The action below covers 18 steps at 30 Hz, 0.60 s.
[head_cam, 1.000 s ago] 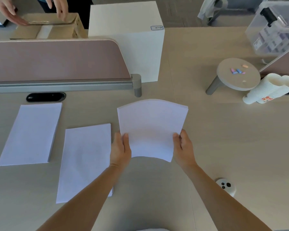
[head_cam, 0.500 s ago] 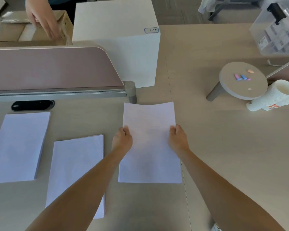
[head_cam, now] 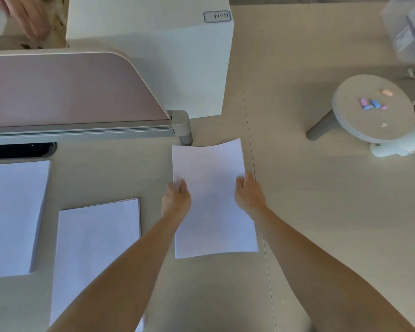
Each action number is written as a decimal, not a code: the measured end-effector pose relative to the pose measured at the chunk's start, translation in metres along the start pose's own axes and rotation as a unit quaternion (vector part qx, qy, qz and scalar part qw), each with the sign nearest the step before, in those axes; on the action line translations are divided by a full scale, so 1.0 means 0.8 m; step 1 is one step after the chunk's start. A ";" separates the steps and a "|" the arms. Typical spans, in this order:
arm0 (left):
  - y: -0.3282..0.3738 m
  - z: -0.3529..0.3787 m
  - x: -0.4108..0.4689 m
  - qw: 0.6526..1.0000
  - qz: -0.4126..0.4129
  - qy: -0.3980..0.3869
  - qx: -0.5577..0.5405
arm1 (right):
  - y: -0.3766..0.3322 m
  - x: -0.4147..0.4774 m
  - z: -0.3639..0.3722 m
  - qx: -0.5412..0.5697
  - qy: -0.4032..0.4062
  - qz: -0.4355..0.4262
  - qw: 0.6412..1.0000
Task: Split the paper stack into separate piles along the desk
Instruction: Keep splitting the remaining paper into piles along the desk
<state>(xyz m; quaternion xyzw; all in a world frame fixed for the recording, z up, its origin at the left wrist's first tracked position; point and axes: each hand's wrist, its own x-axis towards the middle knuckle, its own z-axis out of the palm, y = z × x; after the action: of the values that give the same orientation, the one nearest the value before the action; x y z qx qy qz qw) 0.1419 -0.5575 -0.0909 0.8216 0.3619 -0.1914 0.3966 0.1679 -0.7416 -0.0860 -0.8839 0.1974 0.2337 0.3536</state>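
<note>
**Third sheaf gripped at the right end of the row**

Sheaf of white paper (head_cam: 213,212) pinched at both long edges: left hand (head_cam: 176,200) on the left edge, right hand (head_cam: 249,192) on the right. Fingers (head_cam: 180,186) of each curled onto the top sheet, about halfway along its length. Far short edge slightly bowed and close to the grey post (head_cam: 183,127) at the end of the divider panel (head_cam: 65,92). Hard to tell whether lying flat on the bench (head_cam: 321,212) or held just above it.

To the left, two more white piles lying flat: a thin pile (head_cam: 96,248) just beside the left forearm and partly covered by it, then a thicker pile (head_cam: 12,216) further left, cut off by the frame edge. All three apart from one another, in a row along the bench.

Behind the panel, a large white box (head_cam: 177,56) with a small handwritten label. At the top left corner, another person's hand (head_cam: 27,17), blurred. On the right, well apart from the paper, a round stand (head_cam: 371,111) with a few small coloured pieces (head_cam: 371,104) on top, and a stack of paper cups (head_cam: 403,143) lying on its side, touching the stand's near edge. Black cable slot (head_cam: 21,150) in the bench, just beyond the thicker pile.
</note>
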 end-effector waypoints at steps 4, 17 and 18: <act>0.000 -0.005 0.000 1.000 -0.016 -0.007 0.010 | -0.006 -0.004 -0.003 -0.038 -0.029 0.013 0.999; -0.085 -0.129 -0.056 0.999 -0.008 -0.019 0.045 | -0.048 -0.105 0.007 -0.115 -0.108 -0.078 0.984; -0.105 -0.143 -0.059 0.999 -0.014 -0.001 0.046 | -0.056 -0.118 0.021 -0.105 -0.133 -0.083 0.982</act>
<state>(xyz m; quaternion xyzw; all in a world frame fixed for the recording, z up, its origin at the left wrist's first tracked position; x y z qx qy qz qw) 0.0506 -0.4524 -0.0355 0.8340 0.3632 -0.2145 0.3558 0.1095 -0.6824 -0.0209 -0.8905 0.0488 0.3388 0.2999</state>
